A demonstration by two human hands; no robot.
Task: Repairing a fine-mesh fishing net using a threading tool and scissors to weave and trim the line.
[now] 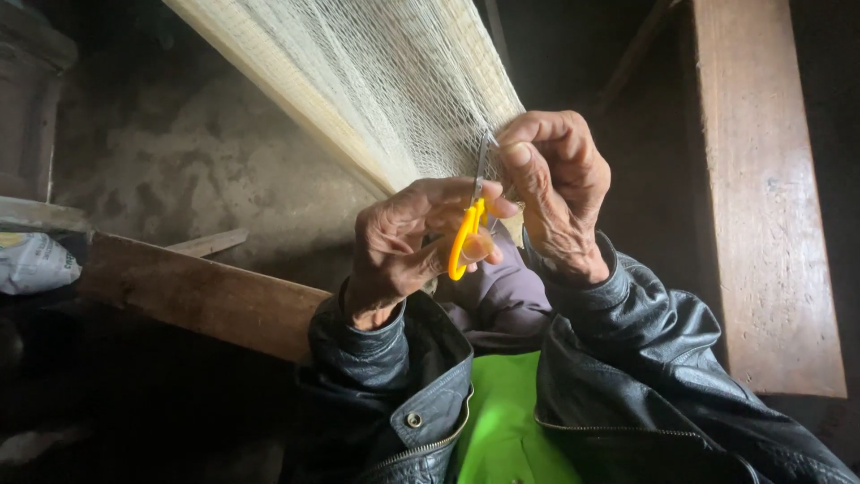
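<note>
Left hand [403, 246] holds small scissors with yellow-orange handles [466, 237] — fingers wrapped through and around the loop, grip closed tight on the handle, thumb pressed across the top. The metal blades point up and meet the cream warp threads [385, 81] just at the right hand's fingertips; whether the blades are parted cannot be told. Right hand [560, 184] sits just beside the left, fingers curled, grip pinched shut on a few of the threads at the lower edge of the sheet. Threads slope up and away to the top left, stretched taut. Both wrists in black leather jacket sleeves [627, 332], bright green cloth [506, 421] between them. Wooden beam [202, 296] at lower left, wooden post [761, 197] at right — dim earthen wall behind.
</note>
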